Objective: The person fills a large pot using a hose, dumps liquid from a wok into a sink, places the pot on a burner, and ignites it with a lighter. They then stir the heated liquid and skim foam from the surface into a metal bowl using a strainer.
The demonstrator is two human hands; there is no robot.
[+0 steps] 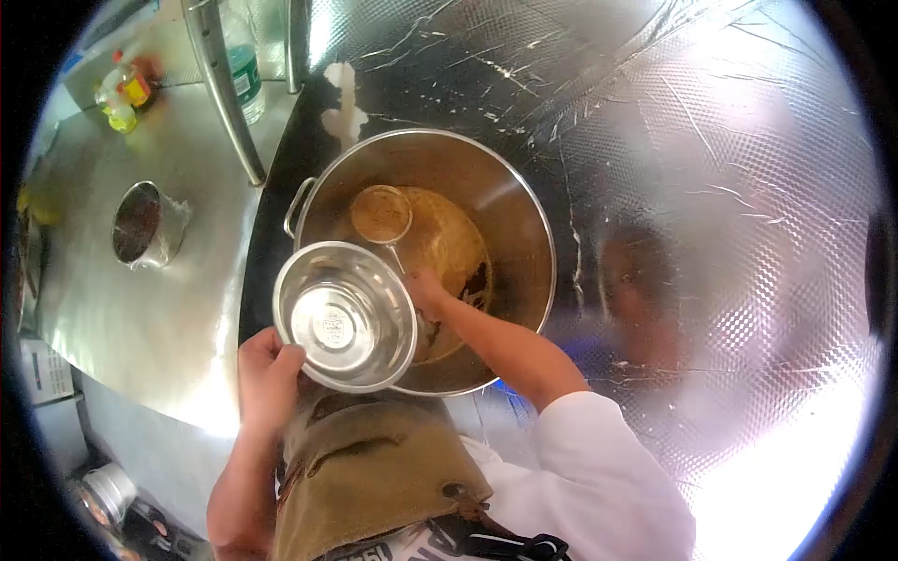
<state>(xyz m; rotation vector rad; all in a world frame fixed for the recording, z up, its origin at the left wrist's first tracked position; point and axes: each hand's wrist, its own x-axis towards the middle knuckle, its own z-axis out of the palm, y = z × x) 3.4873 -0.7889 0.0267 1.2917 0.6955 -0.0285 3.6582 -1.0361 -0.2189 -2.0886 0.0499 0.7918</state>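
Note:
My left hand [271, 366] pinches the rim of a shiny metal bowl [388, 323], which is tilted over the near left edge of a large stockpot [519, 224]. Inside the pot lies a brown liquid [449, 234] with a lighter, foamy patch and some dark bits. My right hand [428, 292] reaches into the pot, its fingers wrapped round the handle of a round strainer or ladle [382, 213]. The round head of that tool is at the pot's far left, and brown stuff shows in it. The bowl hides part of the pot's near side.
On the steel counter [84, 327] at left stands a metal container [154, 224] with dark contents and plastic wrap round it. Small bottles [124, 92] and a large clear bottle [245, 79] are farther back, near a metal leg [224, 89]. Foil-like sheeting [711, 187] covers the right side.

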